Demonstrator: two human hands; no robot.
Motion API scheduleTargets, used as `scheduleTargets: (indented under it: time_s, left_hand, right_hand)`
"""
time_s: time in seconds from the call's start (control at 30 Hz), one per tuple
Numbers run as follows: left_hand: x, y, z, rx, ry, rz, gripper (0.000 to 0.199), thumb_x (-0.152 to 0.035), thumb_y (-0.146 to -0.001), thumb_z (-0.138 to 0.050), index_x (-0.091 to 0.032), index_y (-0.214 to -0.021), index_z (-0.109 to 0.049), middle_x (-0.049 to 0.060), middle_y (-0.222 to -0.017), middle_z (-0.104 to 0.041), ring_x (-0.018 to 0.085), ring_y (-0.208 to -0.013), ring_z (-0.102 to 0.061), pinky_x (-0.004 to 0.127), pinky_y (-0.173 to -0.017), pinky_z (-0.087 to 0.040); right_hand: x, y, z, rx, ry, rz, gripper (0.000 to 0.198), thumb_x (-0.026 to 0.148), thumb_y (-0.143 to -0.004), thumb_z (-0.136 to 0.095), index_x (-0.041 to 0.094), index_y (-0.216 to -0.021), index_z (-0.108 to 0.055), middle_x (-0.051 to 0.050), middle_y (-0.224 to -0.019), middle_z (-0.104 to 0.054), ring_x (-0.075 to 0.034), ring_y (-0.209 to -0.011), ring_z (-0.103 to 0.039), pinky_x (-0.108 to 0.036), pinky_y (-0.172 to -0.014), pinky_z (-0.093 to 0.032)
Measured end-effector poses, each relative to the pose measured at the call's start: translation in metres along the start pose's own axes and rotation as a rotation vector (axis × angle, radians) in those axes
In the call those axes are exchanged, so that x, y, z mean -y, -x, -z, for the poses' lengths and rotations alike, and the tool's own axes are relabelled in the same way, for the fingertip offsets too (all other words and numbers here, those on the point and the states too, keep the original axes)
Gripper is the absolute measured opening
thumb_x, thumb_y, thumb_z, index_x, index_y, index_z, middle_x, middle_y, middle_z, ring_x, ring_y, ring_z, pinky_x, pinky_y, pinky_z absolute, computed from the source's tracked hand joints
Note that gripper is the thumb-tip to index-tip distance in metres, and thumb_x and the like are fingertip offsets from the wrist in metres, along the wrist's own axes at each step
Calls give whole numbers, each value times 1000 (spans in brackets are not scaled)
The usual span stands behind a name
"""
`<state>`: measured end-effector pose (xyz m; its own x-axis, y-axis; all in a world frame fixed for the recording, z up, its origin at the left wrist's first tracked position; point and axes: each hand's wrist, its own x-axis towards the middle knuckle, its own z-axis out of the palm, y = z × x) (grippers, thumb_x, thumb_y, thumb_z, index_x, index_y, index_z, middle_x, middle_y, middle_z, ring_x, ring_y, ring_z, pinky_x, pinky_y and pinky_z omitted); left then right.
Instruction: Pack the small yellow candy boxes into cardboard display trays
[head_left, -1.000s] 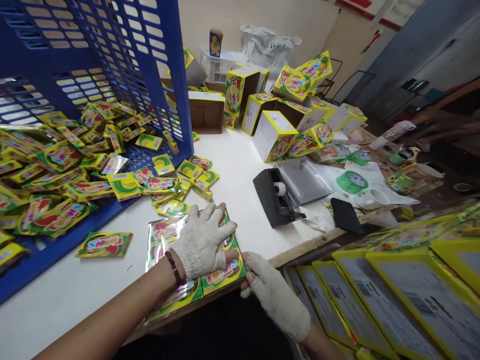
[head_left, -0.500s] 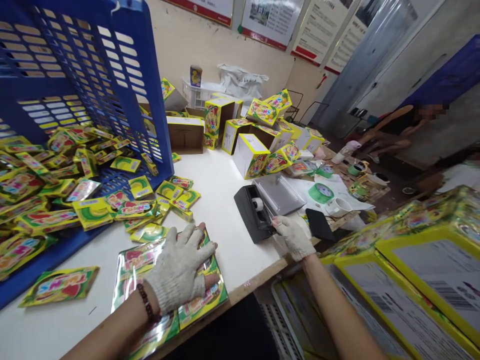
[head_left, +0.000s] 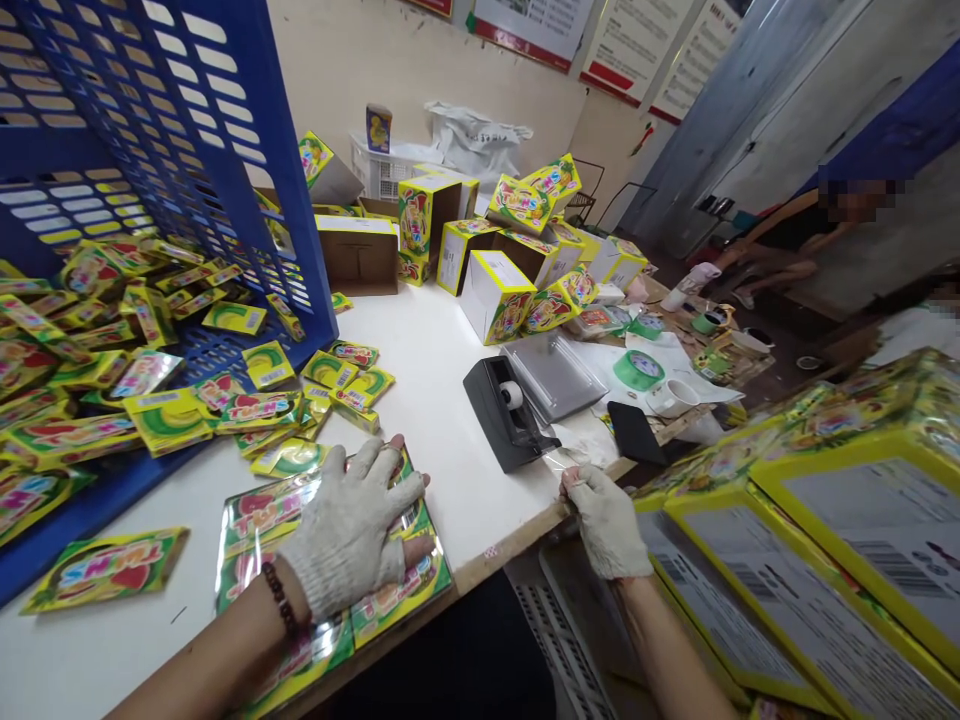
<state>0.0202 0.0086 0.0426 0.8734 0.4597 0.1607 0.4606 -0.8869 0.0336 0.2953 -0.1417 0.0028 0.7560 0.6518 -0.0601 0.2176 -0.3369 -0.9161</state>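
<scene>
My left hand (head_left: 349, 525), in a white knit glove with bare fingertips, lies flat with fingers spread on a block of shiny yellow-green candy packs (head_left: 401, 610) at the table's front edge. My right hand (head_left: 606, 520), gloved the same way, pinches the end of a strip of clear tape (head_left: 556, 460). That strip runs to the black tape dispenser (head_left: 504, 415), whose white-cored roll (head_left: 511, 395) shows on top. One loose candy pack (head_left: 109, 568) rests left of the block, and several more small packs (head_left: 349, 375) lie behind it.
A blue crate (head_left: 311, 250), tipped on its side, spills many small packs at left. Printed cartons (head_left: 499, 295) stand at the back. A clear plastic tray (head_left: 555, 375), green tape (head_left: 639, 370) and a black phone-like slab (head_left: 636, 432) lie right. Stacked cartons (head_left: 847, 500) rise beside my right arm. Another person (head_left: 787, 235) sits beyond.
My right hand has moved from the dispenser's cutting edge toward me, drawing out a strip of tape. My left hand stays flat on the packs. The view has shifted slightly.
</scene>
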Motion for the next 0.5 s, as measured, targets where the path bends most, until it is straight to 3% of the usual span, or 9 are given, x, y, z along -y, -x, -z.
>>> scheduleTargets:
  time_s: [0.2, 0.27, 0.4, 0.5]
  left_hand:
    - [-3, 0, 4, 26, 9, 26, 59, -70, -80, -51, -30, -122, -62, 21, -136, -51, 42, -124, -45, 62, -92, -33]
    - [-4, 1, 5, 37, 22, 37, 61, -71, -78, -53, -30, -122, -62, 20, -137, -50, 42, -125, -44, 63, -93, -32]
    - [-4, 1, 4, 28, 55, 49, 67, -75, -73, -55, -29, -123, -61, 18, -135, -52, 42, -125, -43, 63, -95, -31]
    - [-4, 2, 3, 19, 75, 48, 75, -81, -71, -51, -28, -122, -62, 20, -134, -52, 42, -122, -44, 62, -94, -31]
  right_hand:
    - [-26, -6, -9, 42, -211, -152, 37, 53, -60, -69, 22, -64, -50, 5, -53, -46, -11, -48, -40, -24, -47, -35]
    - [-26, -4, -2, 144, -253, -129, 39, 52, -62, -72, 22, -62, -48, 5, -53, -45, -10, -49, -40, -24, -47, -34]
    - [3, 5, -3, 618, -266, -44, 42, 54, -75, -67, 21, -63, -44, 5, -54, -45, -10, -49, -41, -24, -47, -33]
    - [44, 4, -32, 989, -149, 98, 42, 55, -80, -63, 19, -64, -49, 3, -56, -50, -9, -51, -43, -24, -50, -32]
